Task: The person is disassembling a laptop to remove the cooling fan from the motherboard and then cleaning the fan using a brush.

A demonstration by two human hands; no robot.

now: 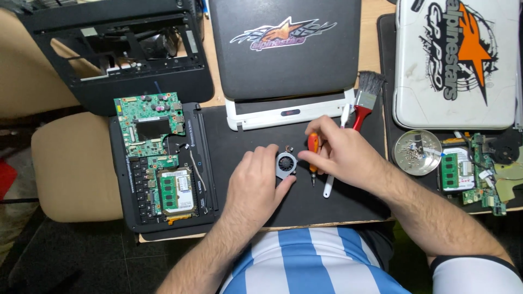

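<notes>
My left hand lies nearest me on the black mat, palm down, fingers loosely curled, the thumb and fingertips pressing against the edge of a small cooling fan. The fan is a flat grey metal shell with a round black rotor in the middle; it sits on the mat between my two hands. My right hand is closed around a short screwdriver with a glossy orange handle, the thin shaft pointing down toward me, just beside the fan. Under that hand lies a slim white plastic tool.

Left of my left hand is an opened laptop base, its green circuit board and memory module bare. To the right a shiny round metal dish holds small screws, next to another green board. Past my right hand rests a paintbrush with a red handle and dark bristles. Farther back are a matte black laptop lid, a scuffed white lid and an empty black plastic frame.
</notes>
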